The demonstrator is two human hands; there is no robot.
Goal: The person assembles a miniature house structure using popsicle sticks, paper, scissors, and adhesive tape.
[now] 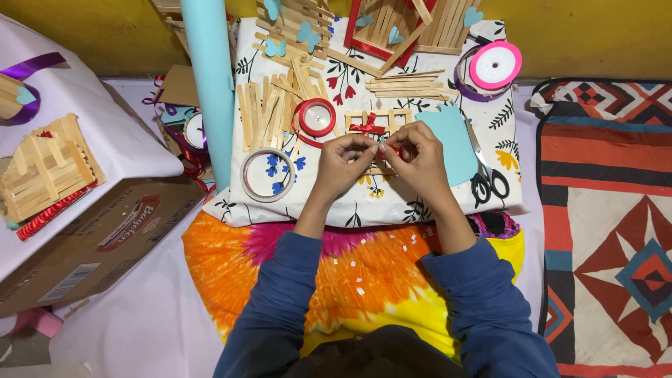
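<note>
Home craft corner on the floor: a floral cloth (504, 126) is spread with ice-cream sticks (269, 112), ribbon spools (495, 64) and scissors (484, 168), beside a patterned rug (609, 231).

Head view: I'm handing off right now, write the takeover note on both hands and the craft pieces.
Left hand and right hand: fingertips pinched together on a small red ribbon piece, too small to tell which grip bears it.
Under them: flat wooden craft-stick frame on the floral cloth, one red ribbon bow already on it.
Nearby: red ribbon spool and clear tape roll by the left hand, black-handled scissors and light-blue paper by the right.
Left: the pinched ribbon is not yet on the frame.
</note>
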